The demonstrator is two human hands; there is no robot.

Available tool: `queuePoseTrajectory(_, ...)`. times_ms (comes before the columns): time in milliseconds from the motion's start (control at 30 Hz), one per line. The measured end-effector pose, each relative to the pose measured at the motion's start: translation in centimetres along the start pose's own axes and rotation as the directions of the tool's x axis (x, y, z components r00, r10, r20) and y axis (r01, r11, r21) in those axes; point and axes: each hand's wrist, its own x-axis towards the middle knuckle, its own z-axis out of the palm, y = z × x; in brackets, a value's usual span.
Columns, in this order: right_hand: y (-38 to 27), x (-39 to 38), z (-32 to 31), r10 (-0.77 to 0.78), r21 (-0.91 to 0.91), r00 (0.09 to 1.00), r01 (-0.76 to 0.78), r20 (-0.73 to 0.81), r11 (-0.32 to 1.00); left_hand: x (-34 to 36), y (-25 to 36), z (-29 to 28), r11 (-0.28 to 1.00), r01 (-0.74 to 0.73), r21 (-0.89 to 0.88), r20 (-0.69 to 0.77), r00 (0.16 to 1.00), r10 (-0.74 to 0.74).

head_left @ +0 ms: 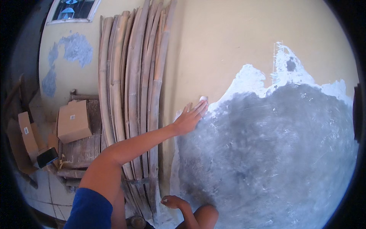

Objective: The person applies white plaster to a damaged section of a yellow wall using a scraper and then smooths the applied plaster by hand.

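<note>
My left hand (pixel 191 116) reaches across to the wall, its fingers pressed over a small, flat, whitish piece (pixel 204 99). What that piece is made of does not show clearly. It lies against the cream wall (pixel 213 45), right at the edge of a large grey cement patch (pixel 251 152). White filler (pixel 249 78) borders the patch in a jagged band along its top. Low down, beside my bent knee (pixel 207 215), my right hand (pixel 172 201) is held with curled fingers. A tiny pale spot shows at its fingertips, too small to name.
Tall split bamboo poles (pixel 133 76) lean on the wall left of my arm. Farther left, a cardboard box (pixel 74 121) rests on a bamboo bench (pixel 82 152), with a dark phone-like object (pixel 47 157) and open cartons (pixel 28 133) nearby. A window (pixel 72 10) is above.
</note>
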Motion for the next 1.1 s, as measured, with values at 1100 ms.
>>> queuePoseTrajectory(1100,-2.1,-1.3,-1.0,0.025,0.009,0.998,-0.024,-0.061,1.000,4.4,-0.7,3.4,0.592,0.617,-0.519,-0.141,0.621,-0.771)
